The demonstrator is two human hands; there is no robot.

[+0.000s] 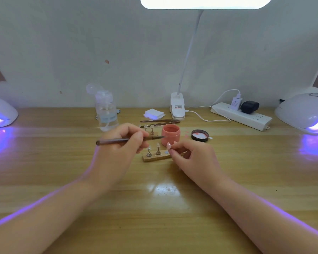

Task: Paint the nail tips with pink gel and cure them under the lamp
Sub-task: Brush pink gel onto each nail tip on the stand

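Observation:
My left hand (pixel 120 143) grips a brown brush (pixel 117 141), whose tip points right at the open pink gel jar (pixel 171 135). My right hand (pixel 189 154) pinches a small stand with a pale pink nail tip (pixel 168 145) just above the near wooden holder (pixel 157 158). Two more nail tips (pixel 153 150) stand upright on that holder. A second holder with nail tips (pixel 151 129) sits behind my left hand, partly hidden. Lit curing lamps glow purple at the far left (pixel 0 114) and far right (pixel 305 112).
The jar's black lid (pixel 200 135) lies right of the jar. Two spare brushes (pixel 160 122), a white pad stack (pixel 154 114), a clear pump bottle (pixel 106 110), a clip desk lamp (pixel 177 107) and a power strip (pixel 242 115) line the back of the wooden table (pixel 154 208).

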